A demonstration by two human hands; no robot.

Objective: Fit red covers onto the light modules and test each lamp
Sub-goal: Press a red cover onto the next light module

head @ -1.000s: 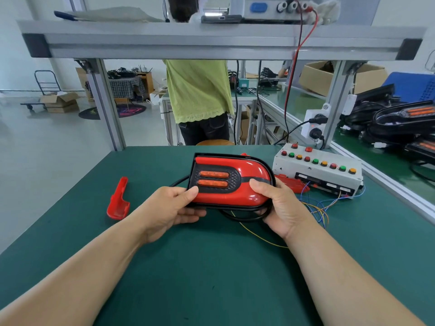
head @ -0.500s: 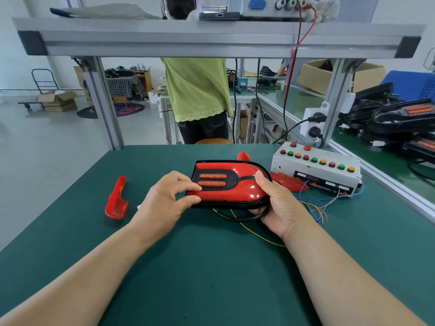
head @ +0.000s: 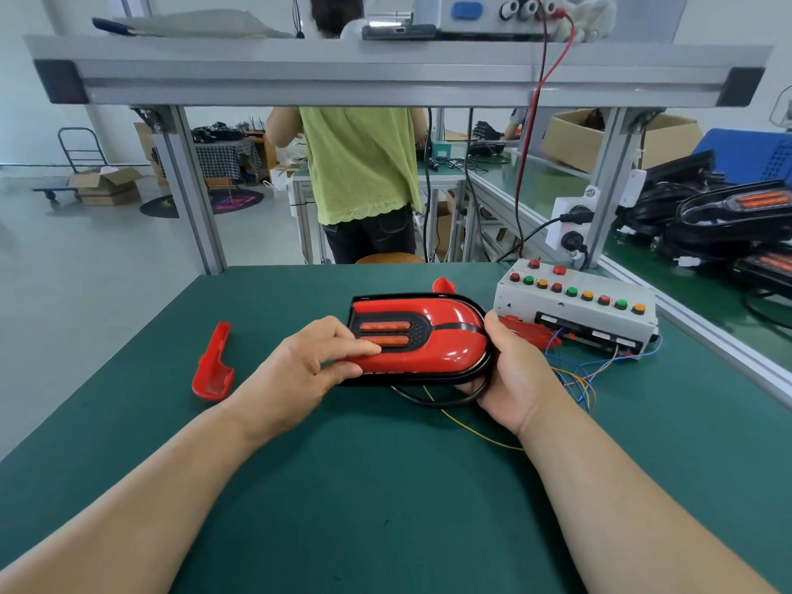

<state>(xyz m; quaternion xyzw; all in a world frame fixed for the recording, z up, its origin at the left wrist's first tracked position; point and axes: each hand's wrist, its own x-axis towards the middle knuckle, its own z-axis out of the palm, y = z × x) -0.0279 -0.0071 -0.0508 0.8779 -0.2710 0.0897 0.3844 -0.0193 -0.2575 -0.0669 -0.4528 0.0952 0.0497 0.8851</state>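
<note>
The tail lamp [head: 422, 336] is being held over the green bench mat [head: 385, 486], beside the button test box [head: 574, 312]. Its left end is being pinched by the left hand [head: 306, 368], its rounded right end cupped by the right hand [head: 516, 379]. It is being judged light, rigid, glossy and slippery, best gripped at the black rim [head: 411, 381]. A loose red cover [head: 212, 366] is lying leftward; workshop benches [head: 553, 182] are being seen beyond.

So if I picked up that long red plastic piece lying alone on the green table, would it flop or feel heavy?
The long red plastic piece probably stays stiff: it keeps a moulded scoop shape on the green table. It looks thin and hollow, so likely light. Its shiny surface might be slippery.
</note>
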